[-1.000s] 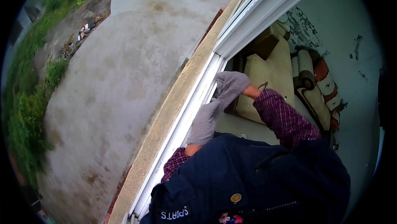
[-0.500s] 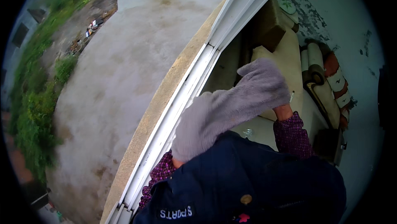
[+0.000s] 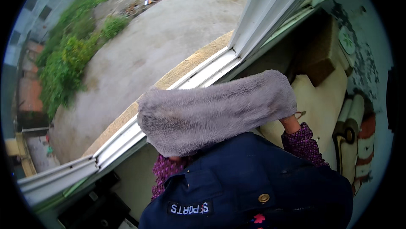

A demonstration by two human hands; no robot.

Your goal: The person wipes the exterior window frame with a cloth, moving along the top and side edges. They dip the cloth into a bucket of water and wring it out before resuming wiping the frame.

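A long grey plush piece [image 3: 220,108] stretches crosswise in front of my chest, with a hand at each end. At its right end my right hand [image 3: 290,124] shows only the wrist and heel, below a purple patterned cuff. Of my left hand [image 3: 175,159] just a sliver of skin shows under the lower left edge. The fingers of both hands are hidden by the plush, so whether they grip it or sit inside it cannot be told. The left part of the piece lies over the white window track [image 3: 120,146].
Beyond the stone sill [image 3: 188,64] lies a concrete yard [image 3: 169,34] bordered by green bushes [image 3: 67,76]. A white window frame [image 3: 270,11] rises ahead. Indoors at right are a pale board [image 3: 315,102], a brown box [image 3: 313,55] and rolled mats [image 3: 351,121]. Dark equipment [image 3: 95,212] stands lower left.
The plush piece has gone from slanted and bent, with a thumb-like bulge at its upper right, to nearly level and spread wider. My left hand moved up and left. The view has turned.
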